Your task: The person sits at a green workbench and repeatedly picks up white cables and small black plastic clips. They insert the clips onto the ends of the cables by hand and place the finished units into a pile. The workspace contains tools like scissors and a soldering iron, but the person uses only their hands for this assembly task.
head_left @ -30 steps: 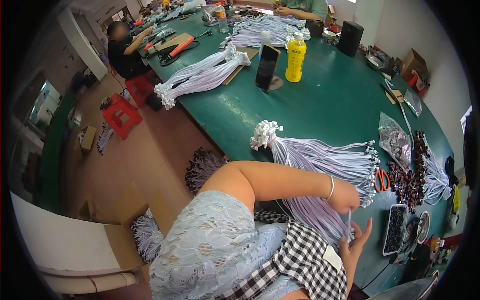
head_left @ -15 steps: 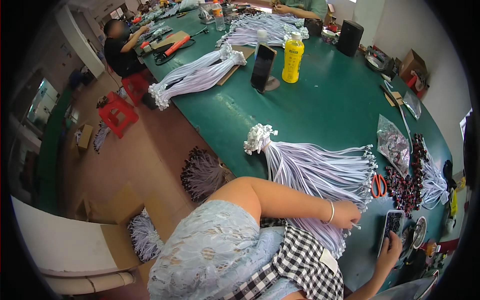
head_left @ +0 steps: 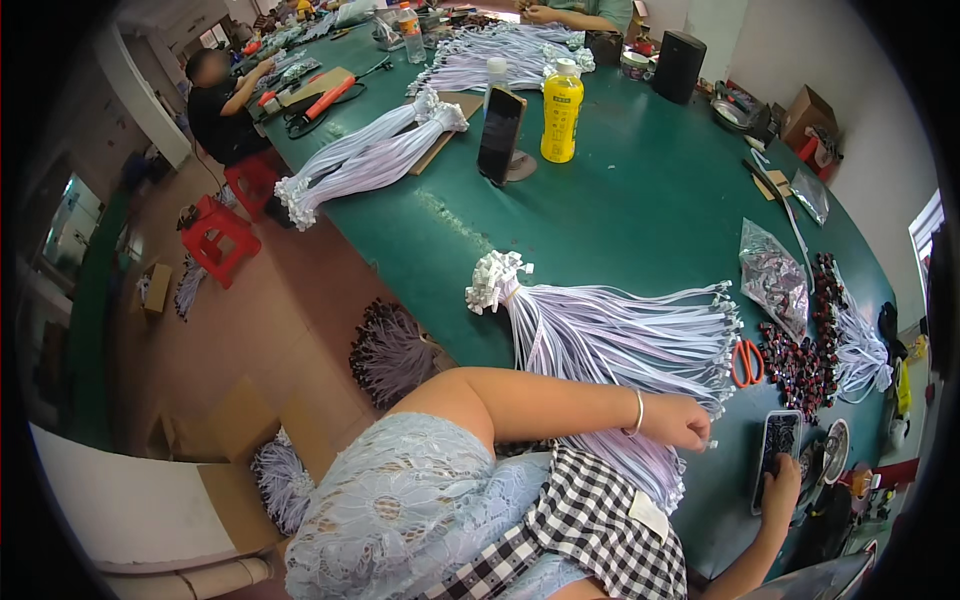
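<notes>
A large bundle of flat white cables lies across the green table in front of me, tied near its white-connector end at the left. Over its loose right ends reaches my left hand, its fingers closed on one white cable whose small tip sticks out beside them. At the right, my right hand dips its fingertips into a clear plastic tray of small dark parts. Its fingers are drawn together, and whatever they pinch is hidden. Orange-handled scissors lie between the bundle and a heap of dark red-and-black parts.
A phone on a stand and a yellow bottle stand farther back. More white cable bundles lie at the far left, and a clear bag at the right. Two other people sit at the table's far side.
The view has shifted slightly, so most things appear farther left. My right hand's fingers sit a little deeper over the tray; my left hand stays at the cable ends.
</notes>
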